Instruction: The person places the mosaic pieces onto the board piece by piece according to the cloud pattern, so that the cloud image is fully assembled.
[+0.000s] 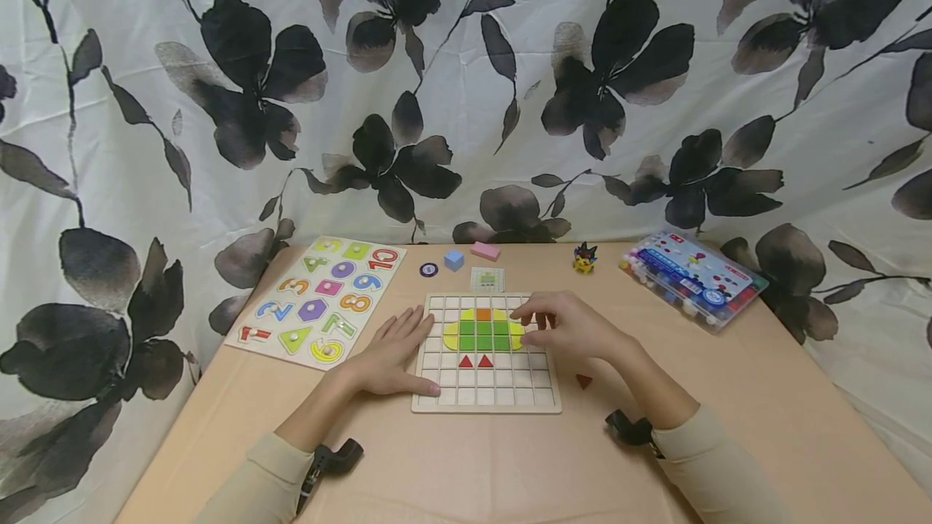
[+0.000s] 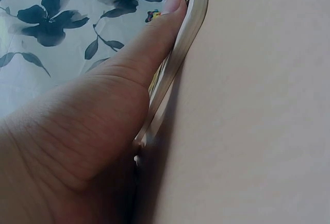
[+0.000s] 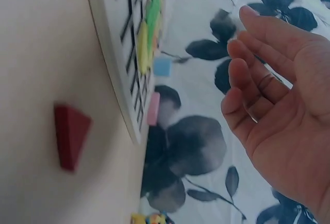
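A white grid board lies on the table, with green square pieces, an orange piece and yellow rounded pieces grouped in its upper half. Two red triangles sit in a row below them. My left hand rests flat along the board's left side, thumb lying on its edge. Over the upper right of the board hovers my right hand; the right wrist view has its fingers loosely bent, with nothing between them. A loose red triangle piece lies on the table right of the board.
On the left lies a number-and-shape puzzle board. Behind the grid board are a dark round disc, a blue block, a pink block and a small pattern card. A small figurine and a clear plastic case stand at the back right.
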Motion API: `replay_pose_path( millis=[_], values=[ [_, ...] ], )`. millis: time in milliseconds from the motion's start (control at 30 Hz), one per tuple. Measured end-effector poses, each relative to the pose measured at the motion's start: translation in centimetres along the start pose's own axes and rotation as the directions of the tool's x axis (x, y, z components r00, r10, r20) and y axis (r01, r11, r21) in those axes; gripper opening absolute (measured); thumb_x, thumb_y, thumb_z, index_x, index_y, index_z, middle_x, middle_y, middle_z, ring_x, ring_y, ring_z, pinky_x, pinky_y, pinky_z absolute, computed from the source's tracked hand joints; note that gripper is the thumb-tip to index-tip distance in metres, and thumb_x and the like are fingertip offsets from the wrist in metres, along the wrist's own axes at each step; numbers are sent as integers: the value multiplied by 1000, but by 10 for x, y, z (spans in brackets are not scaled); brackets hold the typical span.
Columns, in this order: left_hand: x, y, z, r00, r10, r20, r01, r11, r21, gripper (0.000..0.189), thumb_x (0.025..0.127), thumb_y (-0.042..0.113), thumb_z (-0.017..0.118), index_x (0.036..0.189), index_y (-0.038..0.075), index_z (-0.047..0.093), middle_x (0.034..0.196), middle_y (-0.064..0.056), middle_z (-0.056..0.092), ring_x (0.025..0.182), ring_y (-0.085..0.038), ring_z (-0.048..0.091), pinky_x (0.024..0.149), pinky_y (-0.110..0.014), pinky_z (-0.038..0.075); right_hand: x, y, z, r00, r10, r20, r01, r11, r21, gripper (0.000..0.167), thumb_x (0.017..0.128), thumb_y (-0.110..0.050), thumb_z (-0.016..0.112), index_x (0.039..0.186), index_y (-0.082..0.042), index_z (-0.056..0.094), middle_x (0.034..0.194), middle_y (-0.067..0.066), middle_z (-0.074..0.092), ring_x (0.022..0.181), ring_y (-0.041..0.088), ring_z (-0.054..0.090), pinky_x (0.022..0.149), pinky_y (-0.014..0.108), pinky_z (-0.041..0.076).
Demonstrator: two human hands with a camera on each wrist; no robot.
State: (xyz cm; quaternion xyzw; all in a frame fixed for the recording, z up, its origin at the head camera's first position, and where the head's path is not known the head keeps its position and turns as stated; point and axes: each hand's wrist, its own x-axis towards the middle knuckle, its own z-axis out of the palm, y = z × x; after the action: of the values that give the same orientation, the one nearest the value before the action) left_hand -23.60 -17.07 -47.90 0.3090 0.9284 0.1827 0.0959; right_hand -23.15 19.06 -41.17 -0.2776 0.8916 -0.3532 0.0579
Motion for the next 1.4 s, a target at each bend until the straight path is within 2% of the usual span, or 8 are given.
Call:
replay_pose_path(
  millis=[200,400,500,667,800,933,1133,1400],
  values=[
    [1,-2,2,1000,1,1,-1,1000,11,127,79,80,70,167,6,15,175,-20,3,163,-39,2,130,-60,4,-7,17,-11,1000,15,19,-15,1000,8,32,92,-19,81,124,-18,76,102,1,73,86,20,59,73,26,53],
    [0,0,0,1000,-6,8,6,1000,5,128,79,81,69,168,7,14,175,-19,1,163,-38,0,131,-59,2,-12,42,-24,986,32,166,-39,998,39,27,90,-15,81,117,-12,77,100,2,73,89,19,61,78,27,55],
    [1,0,0,1000,-5,6,5,1000,3,128,79,80,70,167,7,15,175,-20,2,163,-39,1,130,-60,3,-16,53,-30,960,50,276,-67,996,55,24,87,-12,83,111,-11,78,90,0,70,85,19,60,75,27,54],
    [1,2,-1,1000,-6,6,6,1000,-3,127,79,79,71,167,6,16,175,-20,3,163,-39,1,130,-60,4,-22,65,-35,897,87,433,-136,987,82,23,82,-6,86,103,-10,77,86,6,69,82,17,60,74,27,51],
    [0,2,-2,1000,-6,9,6,1000,-6,127,79,78,71,167,6,16,175,-20,2,163,-39,1,131,-60,3,-24,67,-36,853,100,513,-182,977,112,26,78,-3,88,100,-5,76,87,13,67,82,17,58,74,27,49],
    [1,1,-1,1000,-3,4,3,1000,-5,126,79,78,71,167,6,16,175,-20,3,163,-40,1,130,-60,4,-24,68,-32,830,101,549,-191,976,109,26,77,-1,88,98,-6,75,84,11,65,78,15,56,72,26,46],
    [1,0,1,1000,-1,-1,1,1000,3,127,79,79,71,167,6,16,175,-20,4,163,-40,2,130,-60,5,-23,68,-27,830,94,550,-181,978,105,22,75,5,86,92,-3,74,75,3,60,71,13,52,65,22,42],
    [1,0,1,1000,0,-5,0,1000,-2,127,79,78,72,167,6,16,175,-20,3,163,-40,2,130,-60,4,-21,71,-27,868,101,486,-161,983,84,17,79,3,84,91,-4,74,77,3,63,74,15,55,67,24,45]
  ],
)
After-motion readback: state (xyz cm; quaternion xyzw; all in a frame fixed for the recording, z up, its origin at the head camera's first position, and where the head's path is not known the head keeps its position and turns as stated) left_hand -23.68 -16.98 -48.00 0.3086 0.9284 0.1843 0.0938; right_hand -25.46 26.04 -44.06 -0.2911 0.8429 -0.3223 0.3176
